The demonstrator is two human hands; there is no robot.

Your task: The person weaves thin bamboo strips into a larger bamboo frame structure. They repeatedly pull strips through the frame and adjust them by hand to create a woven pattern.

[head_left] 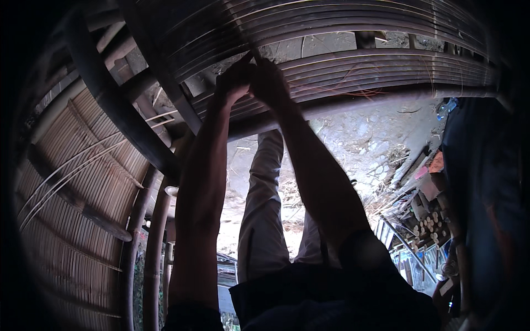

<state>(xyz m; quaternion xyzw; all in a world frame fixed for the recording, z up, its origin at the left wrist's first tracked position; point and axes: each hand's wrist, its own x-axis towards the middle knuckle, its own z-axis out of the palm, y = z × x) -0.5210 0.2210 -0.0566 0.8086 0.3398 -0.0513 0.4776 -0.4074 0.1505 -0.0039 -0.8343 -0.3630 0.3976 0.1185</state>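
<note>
Both my arms reach up to a rack of long thin bamboo slats (353,69), and my hands meet at its left part. My left hand (234,81) is closed, its fingers bent close against the right one. My right hand (269,83) is closed too, beside it, over the slats near a gap. A dark narrow crosspiece (236,19) runs across the upper slats down to my fingers. Shadow hides what the fingers grip. Thin reddish strands (367,83) lie loose on the slats to the right of my hands.
A thick bamboo pole (364,103) borders the slats on the near side. Dark beams (118,113) and a woven bamboo wall (83,182) stand at the left. Cut logs (430,226) are stacked at the lower right. Dark cloth (480,182) hangs at the right edge.
</note>
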